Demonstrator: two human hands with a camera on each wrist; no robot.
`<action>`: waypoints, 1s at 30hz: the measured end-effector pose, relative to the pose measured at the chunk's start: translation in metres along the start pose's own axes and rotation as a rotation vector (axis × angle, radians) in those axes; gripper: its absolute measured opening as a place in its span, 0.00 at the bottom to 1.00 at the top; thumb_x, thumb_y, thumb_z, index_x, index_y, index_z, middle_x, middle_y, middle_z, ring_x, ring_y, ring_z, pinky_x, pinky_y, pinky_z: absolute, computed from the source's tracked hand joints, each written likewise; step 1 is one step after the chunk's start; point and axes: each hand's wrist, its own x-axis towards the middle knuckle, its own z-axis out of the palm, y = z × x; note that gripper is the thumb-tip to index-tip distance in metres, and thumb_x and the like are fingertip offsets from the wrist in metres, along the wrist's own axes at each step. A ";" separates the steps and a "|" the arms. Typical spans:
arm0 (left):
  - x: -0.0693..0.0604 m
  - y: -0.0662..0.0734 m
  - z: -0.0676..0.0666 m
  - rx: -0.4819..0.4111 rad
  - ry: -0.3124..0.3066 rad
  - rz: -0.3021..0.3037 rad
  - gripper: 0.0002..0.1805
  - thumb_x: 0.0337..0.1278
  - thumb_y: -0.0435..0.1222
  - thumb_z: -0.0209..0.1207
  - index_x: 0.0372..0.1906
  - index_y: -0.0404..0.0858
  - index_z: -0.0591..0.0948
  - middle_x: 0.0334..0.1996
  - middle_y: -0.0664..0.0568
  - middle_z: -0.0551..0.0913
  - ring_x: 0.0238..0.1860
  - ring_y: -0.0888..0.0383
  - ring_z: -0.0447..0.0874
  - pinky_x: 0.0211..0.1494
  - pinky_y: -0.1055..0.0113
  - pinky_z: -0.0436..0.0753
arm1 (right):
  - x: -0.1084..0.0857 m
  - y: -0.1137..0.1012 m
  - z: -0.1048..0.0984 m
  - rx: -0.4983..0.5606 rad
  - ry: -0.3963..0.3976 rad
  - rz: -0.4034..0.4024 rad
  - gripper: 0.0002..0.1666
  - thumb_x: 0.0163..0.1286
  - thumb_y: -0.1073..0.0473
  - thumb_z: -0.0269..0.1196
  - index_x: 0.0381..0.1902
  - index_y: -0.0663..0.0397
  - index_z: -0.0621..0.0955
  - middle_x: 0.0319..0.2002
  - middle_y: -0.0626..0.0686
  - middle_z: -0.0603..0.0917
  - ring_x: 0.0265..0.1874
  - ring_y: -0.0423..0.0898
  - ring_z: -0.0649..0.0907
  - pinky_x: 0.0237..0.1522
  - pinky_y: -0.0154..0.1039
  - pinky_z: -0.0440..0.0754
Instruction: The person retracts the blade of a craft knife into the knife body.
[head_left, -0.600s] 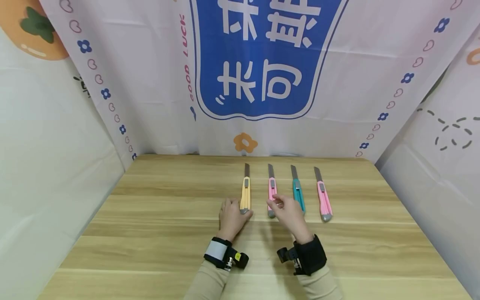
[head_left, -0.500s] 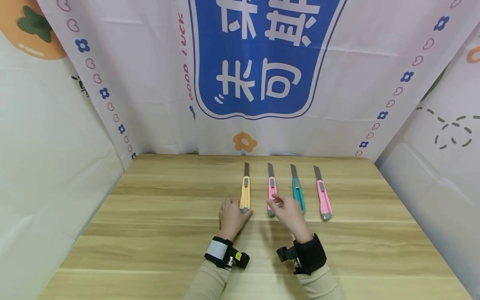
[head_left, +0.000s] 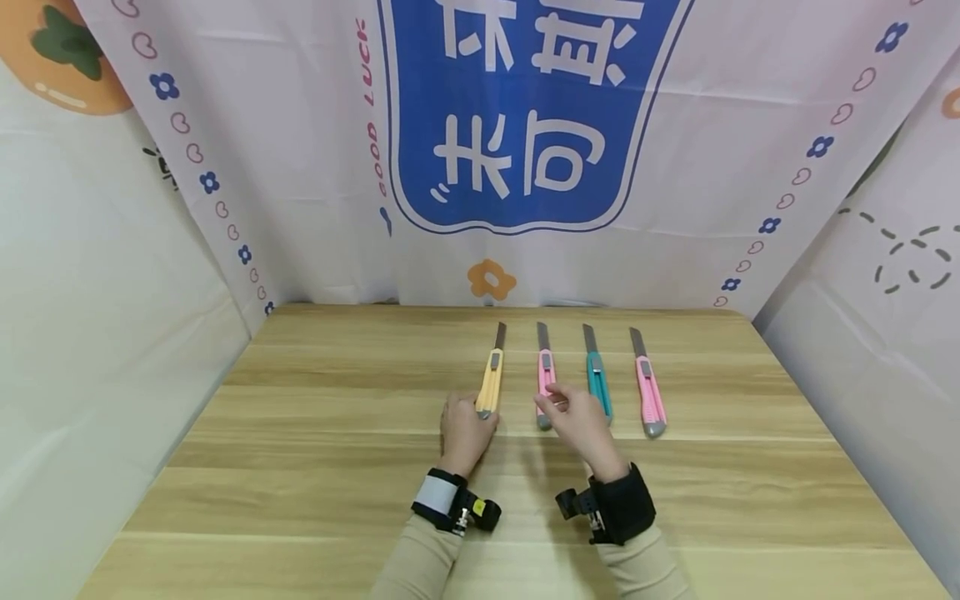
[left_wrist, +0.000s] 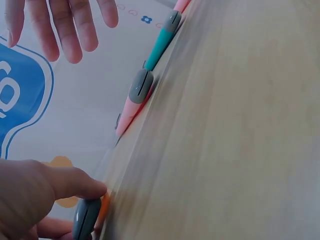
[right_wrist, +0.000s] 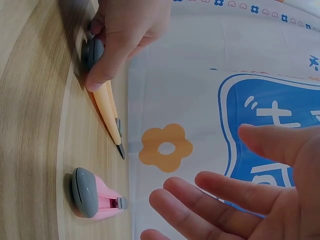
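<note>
My left hand (head_left: 465, 435) pinches the lower handle of a yellow utility knife (head_left: 490, 383), thumb on one side and fingers on the other. Its blade is out and points to the back; in the right wrist view the yellow handle (right_wrist: 106, 107) slopes down toward the tabletop, the grey end cap beside the thumb. Loosely spread, my right hand (head_left: 585, 425) hovers with nothing in it over the handles of a pink utility knife (head_left: 546, 367) and a teal utility knife (head_left: 597, 379), partly covering both in the head view.
A second pink utility knife (head_left: 650, 396) lies at the right end of the row, blade toward the back. All lie on a wood-grain table (head_left: 315, 483). A printed white cloth (head_left: 337, 233) hangs behind the table's back edge, with more cloth at both sides.
The yellow knife has tilted, its blade tip swinging right and its handle end shifting slightly left and back, with my left hand on it. My right hand stays nearly still.
</note>
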 end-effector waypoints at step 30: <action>-0.005 0.020 -0.034 0.012 -0.093 0.010 0.12 0.48 0.33 0.69 0.31 0.26 0.84 0.31 0.40 0.76 0.27 0.54 0.70 0.25 0.70 0.66 | 0.000 -0.003 -0.004 0.017 -0.030 0.020 0.26 0.70 0.51 0.59 0.58 0.64 0.77 0.45 0.60 0.87 0.44 0.54 0.86 0.43 0.45 0.86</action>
